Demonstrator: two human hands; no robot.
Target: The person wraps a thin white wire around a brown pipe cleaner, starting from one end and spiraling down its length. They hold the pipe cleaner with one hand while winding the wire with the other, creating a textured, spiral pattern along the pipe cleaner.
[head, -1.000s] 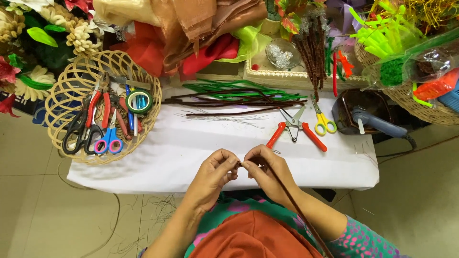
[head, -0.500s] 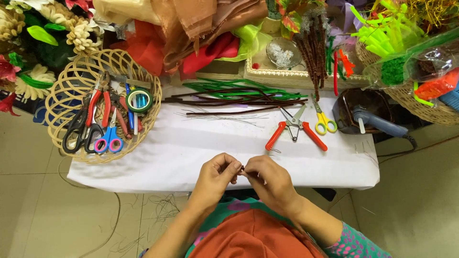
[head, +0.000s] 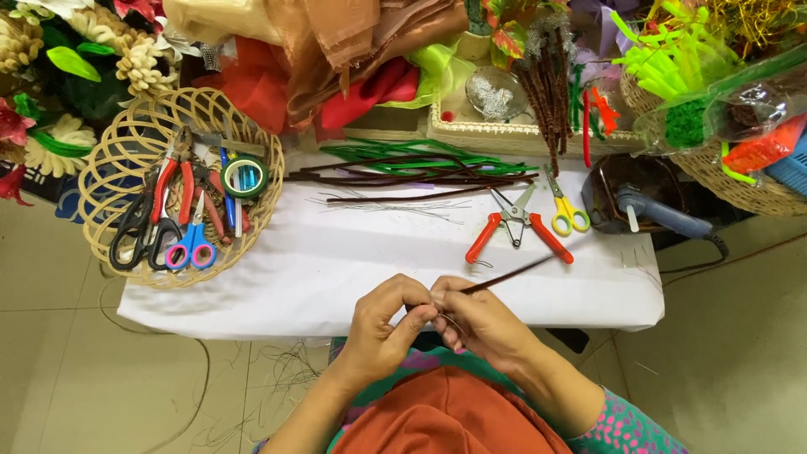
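My left hand and my right hand meet at the near edge of a white-covered table. Together they pinch a thin brown wrapped stem that points up and to the right from my fingertips, towards the red-handled pliers. A fine wire loop hangs under my right hand's fingers. Both hands have their fingers closed on the stem's near end.
A woven basket at the left holds scissors, pliers and a green tape roll. Green and brown stems lie across the table's back. Yellow scissors, a glue gun, fabrics and artificial flowers crowd the far side.
The brown stem swung from pointing down towards my lap to pointing up and right over the table. My hands stayed together at the table's near edge.
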